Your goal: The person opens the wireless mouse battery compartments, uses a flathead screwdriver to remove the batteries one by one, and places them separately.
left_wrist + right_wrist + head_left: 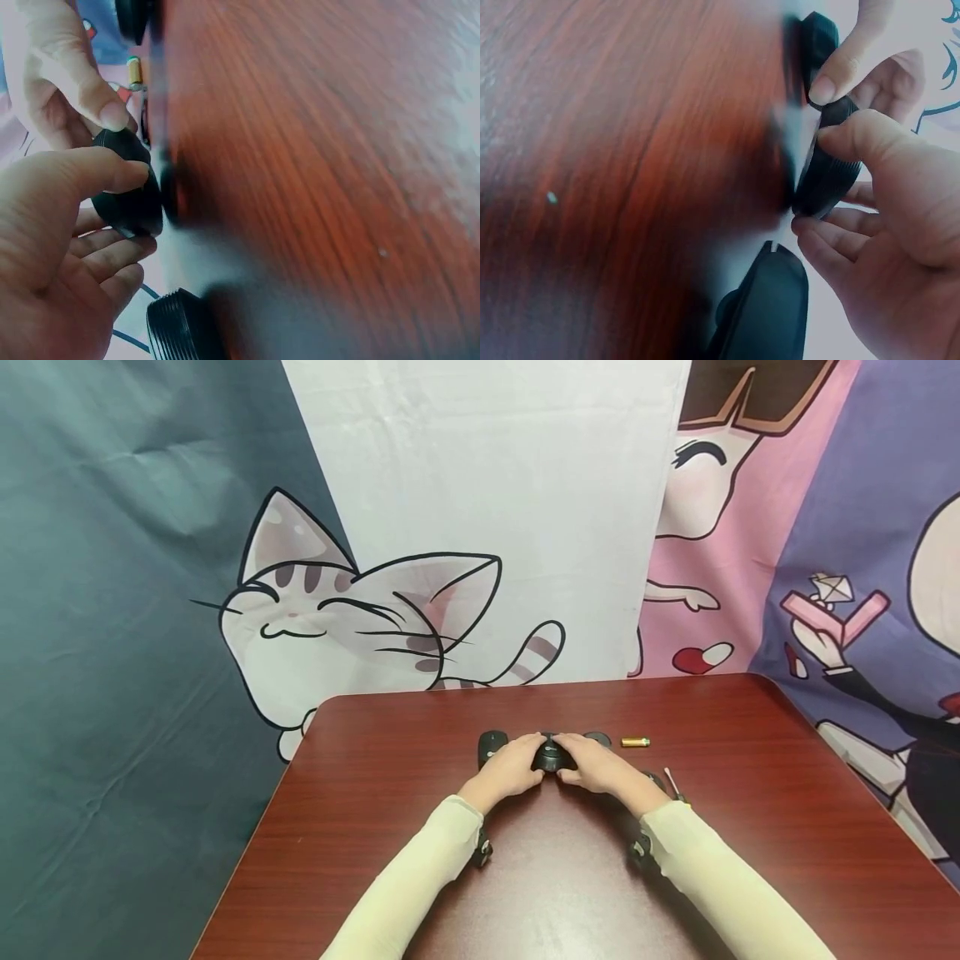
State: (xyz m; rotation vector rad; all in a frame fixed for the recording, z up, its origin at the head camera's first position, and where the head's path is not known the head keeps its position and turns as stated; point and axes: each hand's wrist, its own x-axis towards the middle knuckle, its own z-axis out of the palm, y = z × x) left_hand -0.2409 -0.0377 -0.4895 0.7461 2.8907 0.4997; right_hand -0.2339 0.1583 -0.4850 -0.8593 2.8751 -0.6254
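Both hands hold one black computer mouse [551, 758] over the far middle of the table. My left hand [513, 766] grips its left side, and my right hand [596, 762] grips its right side. In the left wrist view, the left thumb [124, 174] lies across the mouse [131, 206] while the fingers curl underneath. The right wrist view shows the right thumb [847, 135] on the near face of the mouse [829, 176], its ribbed side showing. Fingers cover much of the shell.
Another black mouse [491, 745] stands left of the left hand. Beyond the right hand lie a dark rounded object [597, 738] and a gold battery [635, 742]. A screwdriver [673, 783] and a black object [654, 778] sit by the right wrist. Cartoon-printed cloth [480, 485] hangs behind the table [360, 793].
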